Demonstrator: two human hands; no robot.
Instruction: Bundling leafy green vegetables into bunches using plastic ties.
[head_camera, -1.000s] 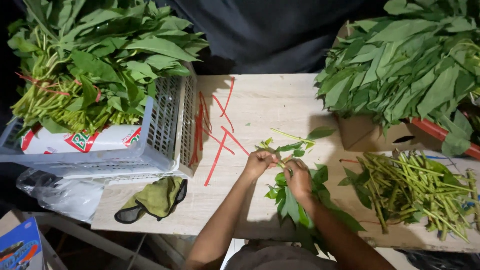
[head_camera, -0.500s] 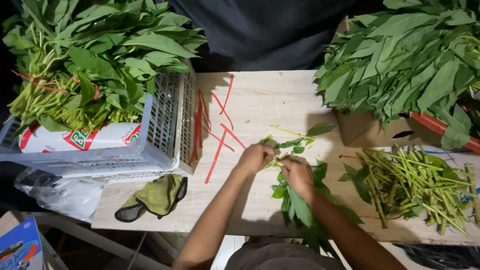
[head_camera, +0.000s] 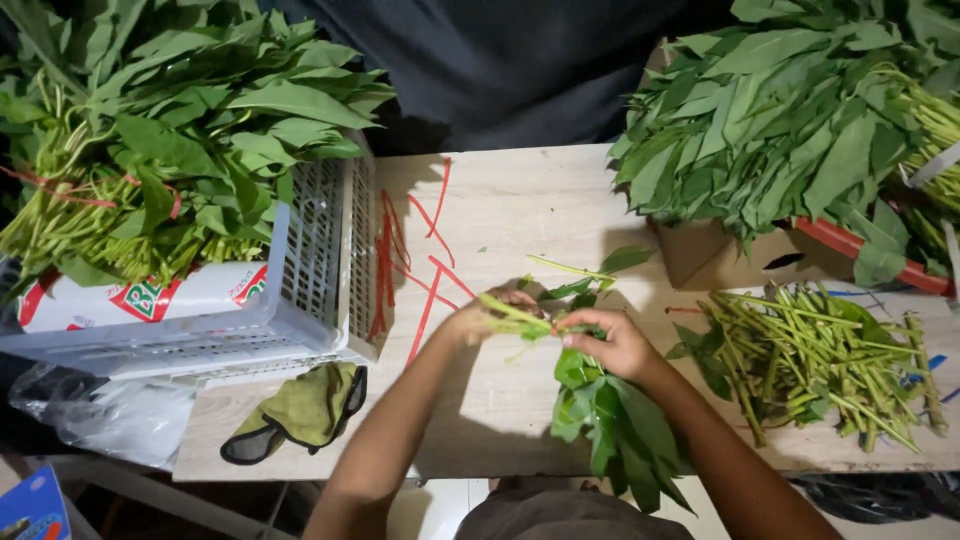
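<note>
Wooden surface, dim surroundings. Leafy stalk sits mid-surface: left hand has its grip closed on the stem end, right hand pinches the same stem just beside it, leaves hanging toward the near edge. Red ties lie left of the hands. Stripped stems piled to the right. White crate of greens far left, green cloth below it. Box of greens top right.

Pale wood table, dark bkgd.
</note>
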